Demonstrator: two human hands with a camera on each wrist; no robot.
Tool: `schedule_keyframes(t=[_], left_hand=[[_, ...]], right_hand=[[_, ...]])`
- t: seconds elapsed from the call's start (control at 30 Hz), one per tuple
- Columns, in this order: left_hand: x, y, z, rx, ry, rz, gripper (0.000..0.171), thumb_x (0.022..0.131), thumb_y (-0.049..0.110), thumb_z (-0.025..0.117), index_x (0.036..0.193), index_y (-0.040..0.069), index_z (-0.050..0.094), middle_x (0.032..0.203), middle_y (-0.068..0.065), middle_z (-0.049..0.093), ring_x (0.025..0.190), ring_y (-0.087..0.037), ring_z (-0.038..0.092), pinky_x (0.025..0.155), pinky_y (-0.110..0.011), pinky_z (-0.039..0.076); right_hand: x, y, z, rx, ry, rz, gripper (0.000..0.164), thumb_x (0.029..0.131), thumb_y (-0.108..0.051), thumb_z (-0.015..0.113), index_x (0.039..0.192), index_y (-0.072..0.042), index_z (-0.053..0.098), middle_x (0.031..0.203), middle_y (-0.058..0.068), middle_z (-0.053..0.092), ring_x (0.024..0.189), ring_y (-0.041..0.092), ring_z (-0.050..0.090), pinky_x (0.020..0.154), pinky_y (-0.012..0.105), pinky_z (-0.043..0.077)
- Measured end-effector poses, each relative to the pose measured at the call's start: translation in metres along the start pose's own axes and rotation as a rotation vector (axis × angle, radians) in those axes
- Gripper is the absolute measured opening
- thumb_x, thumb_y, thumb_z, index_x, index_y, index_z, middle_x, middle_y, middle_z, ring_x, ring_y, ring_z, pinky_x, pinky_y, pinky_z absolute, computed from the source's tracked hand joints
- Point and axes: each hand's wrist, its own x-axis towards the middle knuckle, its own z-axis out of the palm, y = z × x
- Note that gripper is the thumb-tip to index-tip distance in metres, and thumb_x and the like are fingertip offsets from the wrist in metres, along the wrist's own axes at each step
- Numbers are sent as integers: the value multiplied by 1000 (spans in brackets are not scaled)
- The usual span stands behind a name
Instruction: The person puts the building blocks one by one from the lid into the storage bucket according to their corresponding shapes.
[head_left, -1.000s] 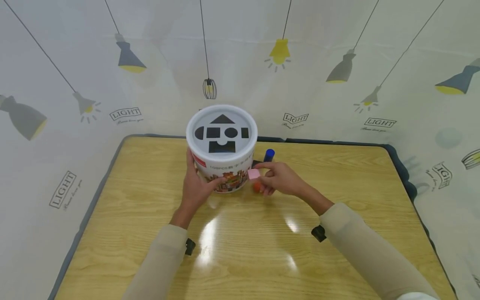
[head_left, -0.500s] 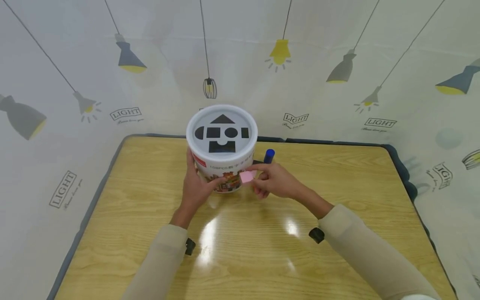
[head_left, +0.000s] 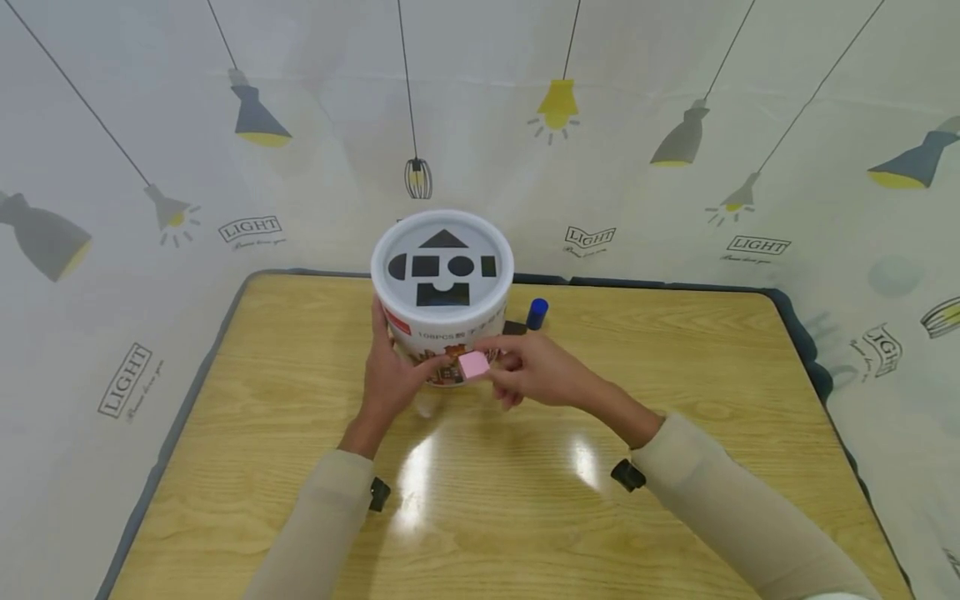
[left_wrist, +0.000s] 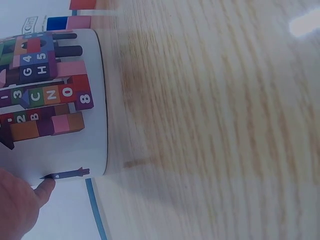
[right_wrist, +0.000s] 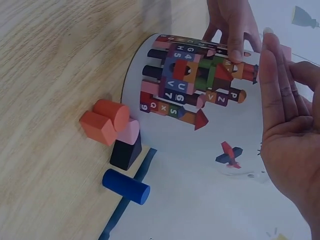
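A white bucket (head_left: 450, 333) printed with toy blocks stands upright on the table. Its lid (head_left: 450, 287) has dark cut-outs: a triangle, a circle, an arch and several others. My left hand (head_left: 392, 367) holds the bucket's left side, thumb across the front and fingers reaching round behind. Between thumb and index finger, my right hand (head_left: 547, 368) pinches a pink block (head_left: 473, 365) in front of the printed side, well below the lid, close to the left thumb. In the right wrist view the right hand (right_wrist: 290, 110) hides most of that block.
Right of the bucket a blue cylinder (head_left: 537, 313) stands by a black block (head_left: 514, 327). The right wrist view also shows an orange cylinder (right_wrist: 111, 114), an orange block (right_wrist: 97, 127) and another pink piece (right_wrist: 129, 131) clustered there. A lamp-printed cloth (head_left: 637, 192) rises behind the wooden table (head_left: 495, 500).
My right hand has carried the pink block leftward and slightly toward me, across the bucket's front. The left hand and bucket have stayed in place.
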Motion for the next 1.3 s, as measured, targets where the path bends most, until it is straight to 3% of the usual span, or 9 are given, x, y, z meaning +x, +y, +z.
schedule_keyframes(t=[0.23, 0.5, 0.8, 1.3], left_hand=[[-6, 25, -5, 4, -10, -10, 131, 66, 22, 92, 155, 39, -2, 153, 0, 37, 135, -30, 42, 112, -56, 34], [-1, -10, 2, 27, 15, -10, 132, 61, 47, 91, 154, 44, -3, 151, 16, 37, 133, -24, 44, 111, -58, 35], [-1, -9, 1, 31, 16, 13, 133, 61, 46, 91, 154, 43, -3, 152, 14, 35, 134, -26, 44, 111, -58, 35], [-1, -6, 0, 35, 12, -3, 130, 63, 48, 89, 154, 44, -3, 154, 16, 31, 137, -25, 40, 112, -57, 35]], right_hand=[[-1, -7, 3, 10, -8, -28, 45, 97, -8, 55, 141, -6, 50, 73, 4, 69, 63, 19, 69, 60, 39, 62], [-3, -15, 4, -1, -9, -39, 45, 97, -9, 57, 142, -8, 51, 73, 4, 69, 63, 21, 69, 59, 33, 62], [-5, -23, -1, -19, 28, -92, 42, 97, -9, 58, 139, -7, 53, 73, 4, 70, 62, 20, 69, 57, 33, 61], [1, -38, -10, -84, 89, -114, 39, 96, -12, 60, 135, -13, 57, 70, 0, 70, 59, 17, 68, 52, 32, 59]])
